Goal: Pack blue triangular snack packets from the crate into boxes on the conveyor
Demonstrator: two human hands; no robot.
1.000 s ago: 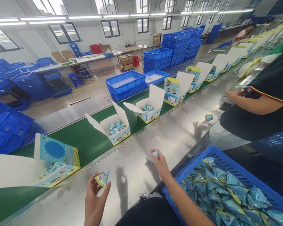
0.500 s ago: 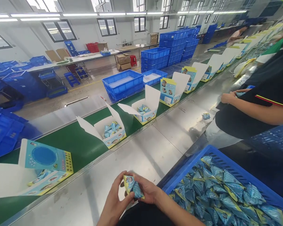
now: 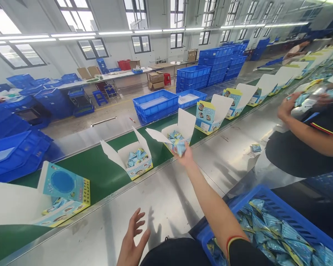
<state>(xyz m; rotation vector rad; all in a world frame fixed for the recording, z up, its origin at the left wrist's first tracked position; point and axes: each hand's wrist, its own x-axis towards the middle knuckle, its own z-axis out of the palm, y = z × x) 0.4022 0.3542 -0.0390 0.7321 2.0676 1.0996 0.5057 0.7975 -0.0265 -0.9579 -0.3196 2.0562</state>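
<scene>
My right hand reaches out over the steel counter to an open white carton on the green belt and is closed on blue snack packets at the carton's front edge. Close to my body, my left hand hovers low above the counter, fingers spread and holding nothing. A second open carton with blue packets inside sits left of the first. At my right a blue crate holds many of the same packets.
A co-worker in a dark shirt stands at the right, hands holding packets. One loose packet lies on the counter. More cartons run along the belt. A printed carton lies at the left. Blue crates stand beyond the belt.
Both hands held packets together near my body. Now my right hand has stretched forward to the carton with the packets, and my left hand has let go and opened.
</scene>
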